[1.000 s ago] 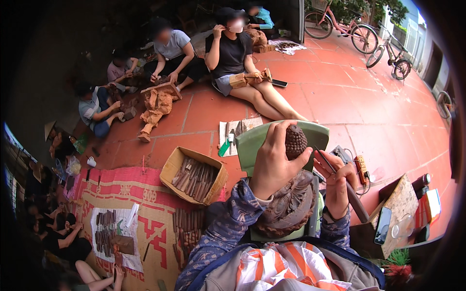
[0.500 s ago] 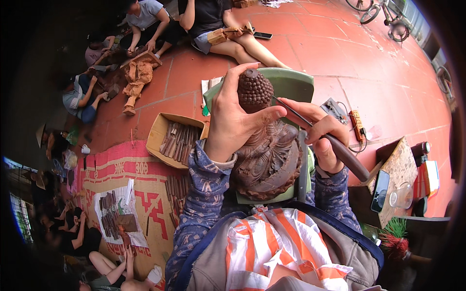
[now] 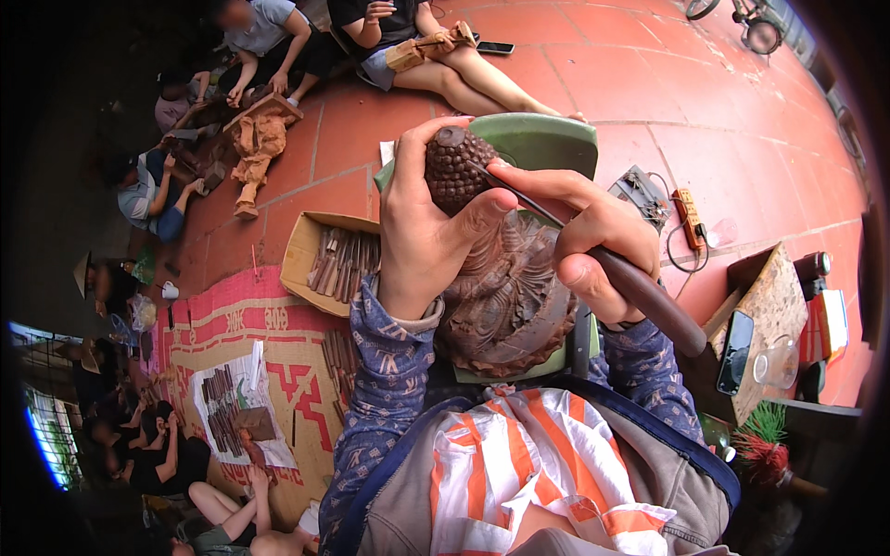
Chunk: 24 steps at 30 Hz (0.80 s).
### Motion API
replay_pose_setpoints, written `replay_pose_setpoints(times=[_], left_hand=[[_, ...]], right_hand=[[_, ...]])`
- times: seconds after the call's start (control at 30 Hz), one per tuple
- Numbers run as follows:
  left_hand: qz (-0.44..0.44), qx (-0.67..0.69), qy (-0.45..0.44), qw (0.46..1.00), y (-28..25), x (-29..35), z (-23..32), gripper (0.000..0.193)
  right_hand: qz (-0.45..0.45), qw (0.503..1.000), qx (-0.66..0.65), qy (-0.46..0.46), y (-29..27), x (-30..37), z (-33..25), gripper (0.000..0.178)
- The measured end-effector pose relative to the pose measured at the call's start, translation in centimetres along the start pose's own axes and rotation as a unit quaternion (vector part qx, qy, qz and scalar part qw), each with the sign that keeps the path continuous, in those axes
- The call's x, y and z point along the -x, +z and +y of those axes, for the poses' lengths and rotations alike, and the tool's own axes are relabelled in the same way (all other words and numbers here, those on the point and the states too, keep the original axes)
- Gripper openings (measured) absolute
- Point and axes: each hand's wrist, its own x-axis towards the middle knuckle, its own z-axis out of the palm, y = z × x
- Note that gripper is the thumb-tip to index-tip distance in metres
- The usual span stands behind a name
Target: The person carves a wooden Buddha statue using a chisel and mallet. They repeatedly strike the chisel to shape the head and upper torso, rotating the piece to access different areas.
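The left hand (image 3: 417, 227) was wrapped around the knobbed head of a dark carved wooden figure (image 3: 510, 301), which sat on a green chair (image 3: 552, 146). The right hand (image 3: 607, 227) held a slim chisel (image 3: 654, 301) by its brown handle, its tip apparently touching the knobs. A cardboard box (image 3: 299, 255) of carving tools (image 3: 344, 265) stood left of the left forearm.

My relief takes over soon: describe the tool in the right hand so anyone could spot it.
In mid-picture, a green chair bears the dark brown carving. Beside it, the right hand holds the tool, its thin shaft reaching the knobbly head. Unlike the tools lying in the cardboard box, it is gripped, its thick brown handle pointing to the lower right.
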Motion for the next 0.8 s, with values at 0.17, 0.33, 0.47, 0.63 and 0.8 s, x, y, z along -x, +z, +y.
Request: replay_pose_setpoints(times=[0.17,0.33,0.47,0.63,0.8], left_hand=[[0.012,-0.006,0.044,0.999,0.1,-0.1,-0.4,0.073],[-0.005,-0.023,0.027,0.999,0.0,0.0,-0.4,0.081],[-0.003,-0.001,0.031,1.000,-0.1,0.1,-0.4,0.077],[-0.004,-0.004,0.048,0.999,0.2,0.0,-0.2,0.075],[0.007,0.017,0.019,1.000,0.3,0.0,0.0,0.075]], right_hand=[[-0.021,0.998,0.051,-0.006,-0.1,-0.2,-0.3,0.031],[-0.032,0.993,0.116,-0.013,0.1,-0.4,-1.2,0.032],[-0.052,0.991,0.124,0.017,0.7,-0.8,-1.9,0.038],[0.011,0.997,0.076,-0.003,1.2,-0.2,-0.8,0.031],[0.064,0.994,-0.070,0.056,1.3,0.4,0.2,0.027]])
